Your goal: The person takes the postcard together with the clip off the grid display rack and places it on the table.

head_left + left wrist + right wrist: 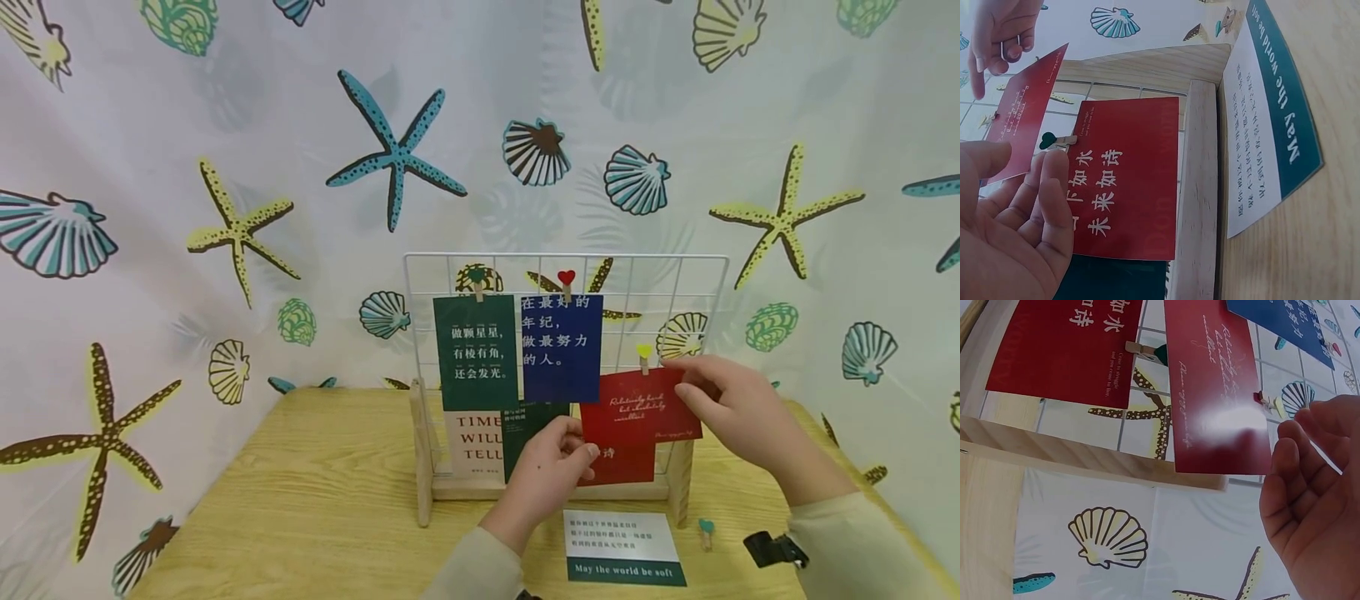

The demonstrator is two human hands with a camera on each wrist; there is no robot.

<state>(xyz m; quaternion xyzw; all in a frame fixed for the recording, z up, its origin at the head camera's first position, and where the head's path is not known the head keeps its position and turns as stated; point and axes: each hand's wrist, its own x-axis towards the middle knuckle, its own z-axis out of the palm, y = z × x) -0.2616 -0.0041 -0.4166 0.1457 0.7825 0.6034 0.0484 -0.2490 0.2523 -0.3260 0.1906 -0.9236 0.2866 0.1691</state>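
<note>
A red card (626,408) with white script hangs slightly askew from a clothespin with a yellow heart (645,357). At its lower left corner is my left hand (543,471), thumb in front and fingers curled round the card's edge; the exact contact is partly hidden. My right hand (738,408) is beside the card's upper right, its fingers loosely bent near the yellow-heart clothespin and holding nothing. Behind and below it, a second red card (1129,181) is clipped by a clothespin with a green heart (1049,140).
A white wire grid (697,312) on a wooden stand (465,487) bears a green card (476,392), a blue card (562,379) and others. In front on the table (315,508) lie a white-and-green card (622,542) and a loose clothespin (707,537). A patterned curtain (480,83) hangs behind.
</note>
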